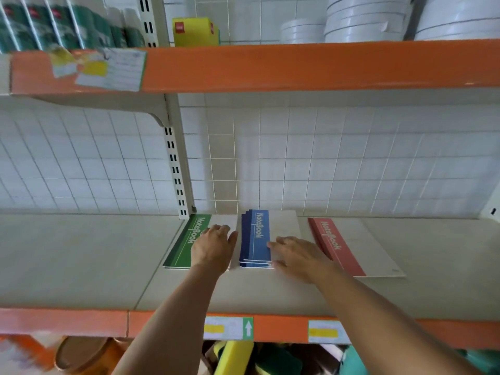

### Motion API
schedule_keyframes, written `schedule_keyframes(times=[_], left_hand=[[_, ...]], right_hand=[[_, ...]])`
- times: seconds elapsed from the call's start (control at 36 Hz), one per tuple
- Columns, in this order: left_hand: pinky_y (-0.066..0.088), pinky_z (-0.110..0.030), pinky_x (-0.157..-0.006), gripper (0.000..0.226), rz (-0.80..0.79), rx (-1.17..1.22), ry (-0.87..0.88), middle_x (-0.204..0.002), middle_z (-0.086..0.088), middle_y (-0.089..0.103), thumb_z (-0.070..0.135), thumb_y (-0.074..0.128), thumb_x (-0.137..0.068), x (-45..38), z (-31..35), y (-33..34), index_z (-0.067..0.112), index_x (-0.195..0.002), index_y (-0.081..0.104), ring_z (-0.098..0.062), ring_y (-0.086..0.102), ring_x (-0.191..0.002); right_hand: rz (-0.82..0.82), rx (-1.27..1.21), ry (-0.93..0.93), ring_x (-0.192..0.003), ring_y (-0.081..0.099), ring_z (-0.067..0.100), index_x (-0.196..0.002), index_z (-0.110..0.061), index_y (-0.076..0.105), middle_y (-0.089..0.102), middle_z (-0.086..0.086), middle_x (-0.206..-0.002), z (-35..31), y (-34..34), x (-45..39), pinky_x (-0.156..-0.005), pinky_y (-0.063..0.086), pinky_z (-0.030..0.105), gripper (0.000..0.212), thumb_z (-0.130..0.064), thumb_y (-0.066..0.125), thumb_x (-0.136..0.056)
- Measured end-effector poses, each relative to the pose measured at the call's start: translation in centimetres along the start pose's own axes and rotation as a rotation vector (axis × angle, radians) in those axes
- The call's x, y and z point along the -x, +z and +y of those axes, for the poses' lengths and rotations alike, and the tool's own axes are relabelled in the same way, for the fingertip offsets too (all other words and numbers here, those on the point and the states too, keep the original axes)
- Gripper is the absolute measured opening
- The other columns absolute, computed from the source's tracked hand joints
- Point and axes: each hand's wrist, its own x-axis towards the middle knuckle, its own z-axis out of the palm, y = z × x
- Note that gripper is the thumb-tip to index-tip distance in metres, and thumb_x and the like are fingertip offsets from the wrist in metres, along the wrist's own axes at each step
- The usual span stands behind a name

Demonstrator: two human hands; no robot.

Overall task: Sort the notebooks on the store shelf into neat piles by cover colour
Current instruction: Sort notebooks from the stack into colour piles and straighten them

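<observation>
Head view shows the blue pile mid-shelf, its lower edges fanned; thin, light, bendy notebooks with slick covers that I judge will slide, best squared from the side edges. My left hand lies flat on the green pile, my right hand spread flat on the blue one; red pile sits just right

Both forearms bare, no sleeves visible; left hand, right hand apparently ringless.
</observation>
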Motion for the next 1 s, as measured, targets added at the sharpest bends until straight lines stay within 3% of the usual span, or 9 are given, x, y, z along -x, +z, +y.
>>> schedule_keyframes(times=[0.33, 0.5, 0.69, 1.0], left_hand=[[0.046, -0.034, -0.084, 0.041, -0.062, 0.034, 0.112, -0.117, -0.004, 0.060, 0.042, 0.029, -0.102, -0.5, 2.0, 0.3, 0.017, -0.120, 0.056, -0.021, 0.055, -0.106], [0.046, -0.035, -0.085, 0.040, -0.084, 0.062, 0.209, -0.122, -0.005, 0.060, 0.042, 0.033, -0.101, 0.7, 5.1, 1.6, 0.017, -0.117, 0.059, -0.024, 0.056, -0.109], [0.045, -0.038, -0.088, 0.041, -0.142, 0.094, 0.289, -0.126, -0.003, 0.057, 0.043, 0.031, -0.102, 3.9, 12.6, 1.3, 0.022, -0.126, 0.056, -0.024, 0.053, -0.116], [0.046, -0.034, -0.086, 0.042, -0.130, 0.093, 0.450, -0.124, -0.001, 0.058, 0.044, 0.028, -0.102, 12.1, 26.3, -0.3, 0.024, -0.126, 0.056, -0.022, 0.053, -0.116]], right_hand=[[0.071, -0.070, 0.188, -0.142, 0.028, 0.024, -0.151, -0.025, 0.022, 0.023, 0.000, -0.157, 1.4, -0.2, 2.3, -0.113, 0.028, 0.040, 0.059, -0.051, 0.033, -0.099], [0.174, -0.101, 0.341, -0.125, 0.048, 0.026, -0.142, -0.023, 0.039, 0.042, -0.002, -0.146, 4.2, 0.2, 6.8, -0.096, 0.042, 0.036, 0.052, -0.050, 0.039, -0.097], [0.204, -0.090, 0.497, -0.131, 0.044, 0.021, -0.145, -0.025, 0.035, 0.040, -0.003, -0.148, 8.4, 0.5, 15.2, -0.105, 0.037, 0.034, 0.053, -0.049, 0.038, -0.097], [0.223, -0.040, 0.699, -0.130, 0.043, 0.023, -0.146, -0.022, 0.033, 0.040, 0.000, -0.148, 14.9, -0.8, 32.3, -0.104, 0.035, 0.034, 0.054, -0.050, 0.036, -0.099]])
